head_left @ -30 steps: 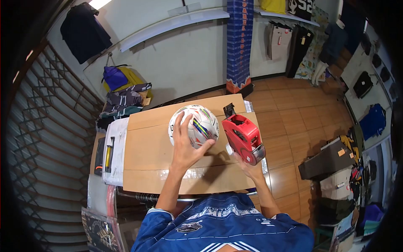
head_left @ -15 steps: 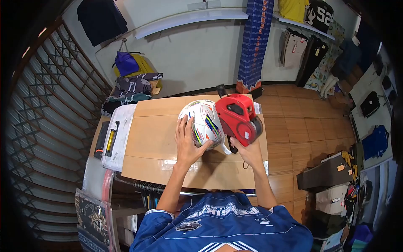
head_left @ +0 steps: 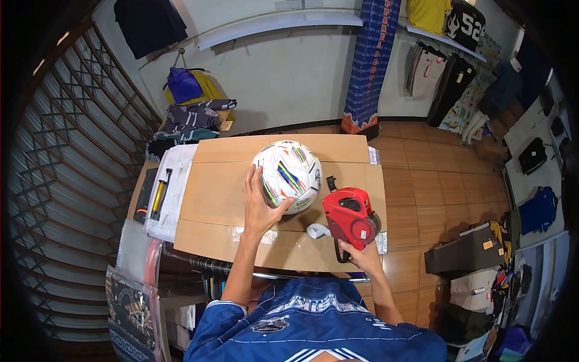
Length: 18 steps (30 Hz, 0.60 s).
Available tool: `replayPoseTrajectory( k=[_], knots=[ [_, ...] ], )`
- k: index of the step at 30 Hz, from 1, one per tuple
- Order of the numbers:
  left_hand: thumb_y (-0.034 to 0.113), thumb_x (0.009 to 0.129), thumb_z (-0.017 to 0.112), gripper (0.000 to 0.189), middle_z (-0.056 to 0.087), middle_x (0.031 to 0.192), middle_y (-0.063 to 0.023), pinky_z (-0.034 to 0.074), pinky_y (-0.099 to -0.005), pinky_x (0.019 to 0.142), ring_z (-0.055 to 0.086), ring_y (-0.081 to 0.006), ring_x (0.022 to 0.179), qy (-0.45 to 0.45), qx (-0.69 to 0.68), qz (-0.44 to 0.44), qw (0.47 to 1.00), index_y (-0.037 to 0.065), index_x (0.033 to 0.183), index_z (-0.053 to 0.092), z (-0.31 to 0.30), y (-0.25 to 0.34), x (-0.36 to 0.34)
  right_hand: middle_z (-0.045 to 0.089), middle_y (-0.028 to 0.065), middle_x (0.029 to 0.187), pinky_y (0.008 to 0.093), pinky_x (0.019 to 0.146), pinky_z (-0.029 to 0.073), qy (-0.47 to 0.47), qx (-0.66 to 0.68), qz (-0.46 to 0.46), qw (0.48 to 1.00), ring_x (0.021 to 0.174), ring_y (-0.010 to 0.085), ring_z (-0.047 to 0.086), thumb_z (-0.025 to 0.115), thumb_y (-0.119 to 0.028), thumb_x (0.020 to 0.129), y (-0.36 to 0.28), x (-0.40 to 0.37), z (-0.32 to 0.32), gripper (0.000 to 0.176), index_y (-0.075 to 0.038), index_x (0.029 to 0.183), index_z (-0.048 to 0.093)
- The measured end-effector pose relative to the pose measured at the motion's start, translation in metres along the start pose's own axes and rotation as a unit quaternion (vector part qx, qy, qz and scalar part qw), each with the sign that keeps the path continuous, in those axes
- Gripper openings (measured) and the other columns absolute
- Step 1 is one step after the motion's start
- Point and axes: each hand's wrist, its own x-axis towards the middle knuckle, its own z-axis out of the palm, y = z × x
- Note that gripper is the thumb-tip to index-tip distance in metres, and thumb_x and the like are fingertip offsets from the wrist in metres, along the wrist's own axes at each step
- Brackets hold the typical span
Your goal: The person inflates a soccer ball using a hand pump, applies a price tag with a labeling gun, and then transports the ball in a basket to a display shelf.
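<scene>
A white soccer ball with colourful markings rests on the cardboard-covered table. My left hand grips its near left side, thumb and fingers curved against the surface. To the right, my right hand is wrapped round the handle of a red price label gun, held over the table's right side, apart from the ball. A curled white paper strip hangs from the gun's left side.
A yellow and black hand pump lies on a white packet at the table's left end. Folded clothes are piled beyond the far left corner. A blue pillar stands behind, and a metal folding gate runs along the left.
My right hand has drawn the label gun away from the ball, down and to the right. The ball has turned in my left hand's grip, showing different markings.
</scene>
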Motion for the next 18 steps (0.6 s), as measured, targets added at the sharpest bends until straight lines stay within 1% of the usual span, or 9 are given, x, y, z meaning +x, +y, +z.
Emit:
replayPoseTrajectory(
  k=[2, 5, 7, 9, 11, 13, 15, 17, 18],
  knots=[
    [0.038, 0.067, 0.100, 0.116, 0.036, 0.159, -0.0300, 0.034, -0.0567, 0.123, 0.036, -0.0483, 0.149, 0.009, 0.004, -0.007, 1.000, -0.003, 0.155, 0.036, 0.000, -0.006, -0.001, 0.075, 0.0052, 0.098, 0.0309, 0.072, 0.058, 0.043, 0.022, -0.011, 0.999, 0.082, 0.0129, 0.071, 0.078, -0.002, 0.092, -0.004, 0.002, 0.000, 0.022, 0.000, 0.112, 0.071],
    [0.038, 0.067, 0.100, 0.117, 0.037, 0.158, -0.0301, 0.034, -0.0561, 0.123, 0.036, -0.0480, 0.149, 0.018, -0.021, -0.016, 0.999, -0.004, 0.155, 0.036, -0.005, -0.011, -0.004, 0.075, 0.0046, 0.094, 0.0303, 0.067, 0.057, 0.109, -0.036, -0.050, 0.992, 0.074, 0.0120, 0.069, 0.083, -0.012, 0.090, 0.008, 0.028, -0.009, 0.027, -0.001, 0.113, 0.074],
    [0.039, 0.067, 0.100, 0.120, 0.036, 0.156, -0.0292, 0.036, -0.0555, 0.122, 0.037, -0.0470, 0.148, 0.011, -0.029, -0.028, 0.999, -0.002, 0.157, 0.033, -0.008, -0.015, -0.008, 0.073, 0.0044, 0.084, 0.0309, 0.052, 0.051, 0.109, -0.054, 0.047, 0.991, 0.059, 0.0121, 0.063, 0.088, -0.025, 0.087, 0.006, 0.051, -0.021, 0.035, 0.000, 0.108, 0.074],
    [0.039, 0.067, 0.100, 0.122, 0.035, 0.155, -0.0286, 0.037, -0.0552, 0.122, 0.037, -0.0465, 0.147, 0.007, -0.045, -0.039, 0.998, -0.001, 0.159, 0.032, -0.015, -0.018, -0.011, 0.071, 0.0054, 0.080, 0.0322, 0.052, 0.053, 0.106, -0.037, 0.097, 0.989, 0.058, 0.0137, 0.063, 0.089, -0.028, 0.087, 0.022, 0.084, -0.031, 0.035, -0.001, 0.104, 0.074],
    [0.041, 0.064, 0.101, 0.127, 0.033, 0.154, -0.0282, 0.037, -0.0557, 0.122, 0.035, -0.0457, 0.147, -0.002, -0.047, -0.039, 0.998, 0.001, 0.161, 0.030, -0.020, -0.028, -0.016, 0.071, 0.0076, 0.079, 0.0338, 0.054, 0.055, 0.091, -0.036, 0.152, 0.984, 0.060, 0.0160, 0.065, 0.089, -0.032, 0.087, 0.045, 0.120, -0.044, 0.039, -0.001, 0.102, 0.073],
    [0.041, 0.062, 0.102, 0.128, 0.032, 0.154, -0.0283, 0.037, -0.0560, 0.122, 0.034, -0.0455, 0.148, -0.012, -0.044, -0.036, 0.998, 0.001, 0.161, 0.030, -0.028, -0.038, -0.022, 0.074, 0.0144, 0.083, 0.0400, 0.058, 0.060, 0.091, 0.003, 0.155, 0.984, 0.068, 0.0242, 0.074, 0.090, -0.036, 0.085, 0.073, 0.153, -0.051, 0.046, 0.001, 0.109, 0.076],
    [0.041, 0.061, 0.103, 0.132, 0.032, 0.155, -0.0270, 0.038, -0.0559, 0.121, 0.035, -0.0434, 0.148, -0.030, -0.058, -0.040, 0.997, 0.002, 0.163, 0.027, -0.035, -0.044, -0.025, 0.076, 0.0161, 0.088, 0.0410, 0.058, 0.060, 0.103, -0.031, 0.167, 0.980, 0.072, 0.0282, 0.076, 0.090, -0.043, 0.084, 0.056, 0.158, -0.040, 0.055, 0.002, 0.113, 0.075],
    [0.042, 0.062, 0.103, 0.134, 0.033, 0.155, -0.0249, 0.041, -0.0543, 0.120, 0.039, -0.0393, 0.147, -0.049, -0.073, -0.055, 0.995, 0.002, 0.164, 0.025, -0.040, -0.050, -0.031, 0.077, 0.0178, 0.092, 0.0448, 0.063, 0.061, 0.140, -0.165, 0.172, 0.961, 0.077, 0.0328, 0.077, 0.087, -0.045, 0.085, 0.044, 0.163, -0.035, 0.058, 0.002, 0.115, 0.074],
    [0.038, 0.060, 0.105, 0.137, 0.037, 0.157, -0.0247, 0.042, -0.0527, 0.120, 0.044, -0.0368, 0.147, -0.060, -0.122, -0.062, 0.989, 0.003, 0.164, 0.023, -0.037, -0.062, -0.033, 0.077, 0.0187, 0.094, 0.0467, 0.065, 0.061, 0.158, -0.231, 0.173, 0.944, 0.080, 0.0351, 0.077, 0.086, -0.046, 0.085, 0.039, 0.163, -0.032, 0.059, 0.003, 0.116, 0.073]
  ],
)
